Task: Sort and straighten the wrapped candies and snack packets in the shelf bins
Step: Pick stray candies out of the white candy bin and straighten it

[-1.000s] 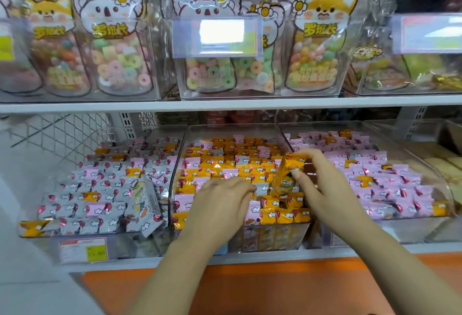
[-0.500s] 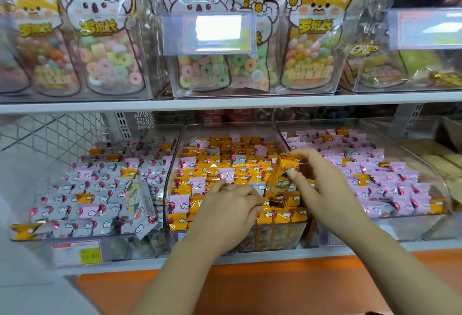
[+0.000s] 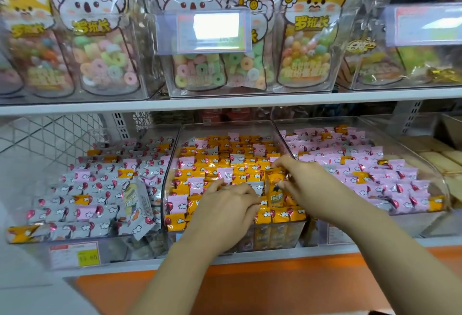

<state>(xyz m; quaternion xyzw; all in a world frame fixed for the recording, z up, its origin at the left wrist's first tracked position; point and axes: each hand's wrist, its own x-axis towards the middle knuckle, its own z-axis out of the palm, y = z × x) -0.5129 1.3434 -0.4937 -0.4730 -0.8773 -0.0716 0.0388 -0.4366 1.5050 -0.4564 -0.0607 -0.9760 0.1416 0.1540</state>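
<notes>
Fingers (image 3: pixel 287 162) of the right hand (image 3: pixel 315 187) are closed in a pinch on the top edge of an orange packet (image 3: pixel 276 191). The packet stands upright among the candies toward the near right of the middle bin (image 3: pixel 226 124), just beside that bin's right wall. The left hand (image 3: pixel 225 208) lies knuckles-up on the candies just left of the packet, its fingers bent. Whether they hold anything cannot be told.

The upper shelf (image 3: pixel 225 103) runs across the whole view, carrying clear bins of animal-faced bags (image 3: pixel 100 47) of ring sweets. An open gap lies between its underside and the candies below, and both forearms reach in through it over the near rim.

On the lower shelf (image 3: pixel 287 252) three clear bins sit side by side, close together. The left bin (image 3: pixel 112 252) holds mostly grey candies (image 3: pixel 75 204), the middle one mostly orange candies (image 3: pixel 212 158), and the right bin (image 3: pixel 440 189) mostly pink candies (image 3: pixel 332 159). Each has strays of the other colours, and candies fill each bin wall to wall.

A grey packet (image 3: pixel 136 204) stands tilted at the left bin's near right corner. A price tag (image 3: pixel 75 254) is on that bin's near face.
</notes>
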